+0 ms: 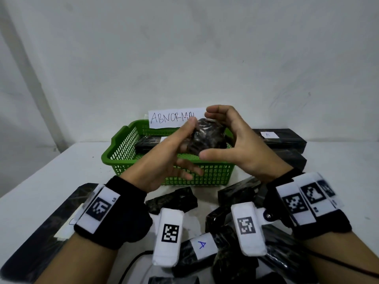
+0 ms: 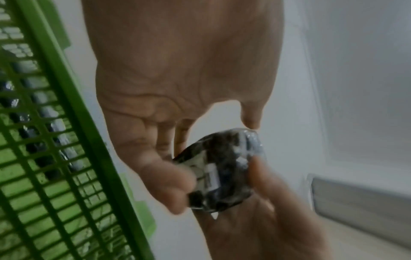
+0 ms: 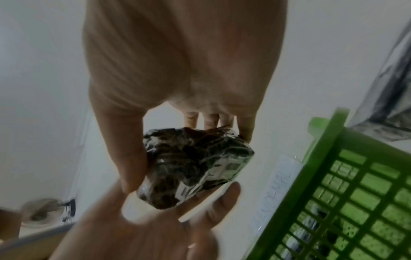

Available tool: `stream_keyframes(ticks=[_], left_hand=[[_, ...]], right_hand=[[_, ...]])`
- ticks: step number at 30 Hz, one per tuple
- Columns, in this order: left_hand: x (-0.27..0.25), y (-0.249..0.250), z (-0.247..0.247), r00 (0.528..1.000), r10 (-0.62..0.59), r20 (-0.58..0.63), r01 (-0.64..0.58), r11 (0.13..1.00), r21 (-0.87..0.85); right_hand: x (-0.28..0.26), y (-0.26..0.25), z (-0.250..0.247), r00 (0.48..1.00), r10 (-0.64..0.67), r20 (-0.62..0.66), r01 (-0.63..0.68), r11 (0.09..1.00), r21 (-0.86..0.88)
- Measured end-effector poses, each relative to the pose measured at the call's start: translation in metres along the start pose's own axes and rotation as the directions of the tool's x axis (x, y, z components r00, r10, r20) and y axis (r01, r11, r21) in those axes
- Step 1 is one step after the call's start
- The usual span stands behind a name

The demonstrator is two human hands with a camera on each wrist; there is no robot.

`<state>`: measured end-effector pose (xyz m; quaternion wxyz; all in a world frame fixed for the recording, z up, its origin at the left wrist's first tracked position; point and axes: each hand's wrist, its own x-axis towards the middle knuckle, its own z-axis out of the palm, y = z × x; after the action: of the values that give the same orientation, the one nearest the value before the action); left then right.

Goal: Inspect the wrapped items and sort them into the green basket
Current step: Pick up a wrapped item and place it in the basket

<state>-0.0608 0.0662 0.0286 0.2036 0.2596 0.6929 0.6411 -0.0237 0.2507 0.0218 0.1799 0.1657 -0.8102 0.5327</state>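
Note:
Both hands hold one dark, crinkly wrapped lump (image 1: pixel 207 138) in the air above the green basket (image 1: pixel 123 148). My left hand (image 1: pixel 184 146) has its thumb on top of the lump and its fingers under it. My right hand (image 1: pixel 213 133) cups it from the right, with the thumb low and the fingers curled over the top. In the left wrist view the lump (image 2: pixel 222 170) sits between the thumb and fingers of the left hand (image 2: pixel 211 158). In the right wrist view the right hand (image 3: pixel 171 154) presses its thumb on the lump (image 3: pixel 195 167). A dark wrapped item (image 1: pixel 145 143) lies inside the basket.
A paper sign reading ABNORMAL (image 1: pixel 164 119) stands behind the basket. Long dark wrapped boxes (image 1: pixel 287 138) lie at the back right. Several wrapped items are piled near my wrists, one with an "A" label (image 1: pixel 203 244). A flat dark package (image 1: pixel 45 226) lies front left.

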Motion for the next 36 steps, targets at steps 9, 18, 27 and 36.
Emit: stream_keyframes(ticks=[9, 18, 27, 36], left_hand=[[0.003, -0.003, 0.000, 0.990, 0.137, -0.044, -0.138, 0.990, -0.013], [0.004, -0.005, -0.003, 0.979, 0.189, -0.083, -0.183, 0.980, 0.072], [0.010, -0.016, -0.002, 0.904, 0.400, -0.149, -0.354, 0.897, 0.264], [0.010, -0.015, -0.009, 0.879, 0.434, -0.199, -0.390, 0.893, 0.223]], right_hand=[[0.007, 0.000, -0.004, 0.929, 0.348, -0.126, -0.289, 0.895, 0.340], [0.006, -0.001, -0.003, 0.911, 0.255, -0.324, -0.181, 0.954, 0.239], [0.000, -0.016, -0.007, 0.945, 0.322, 0.054, -0.317, 0.864, 0.391], [0.001, -0.010, -0.011, 0.987, 0.077, 0.140, -0.130, 0.895, 0.427]])
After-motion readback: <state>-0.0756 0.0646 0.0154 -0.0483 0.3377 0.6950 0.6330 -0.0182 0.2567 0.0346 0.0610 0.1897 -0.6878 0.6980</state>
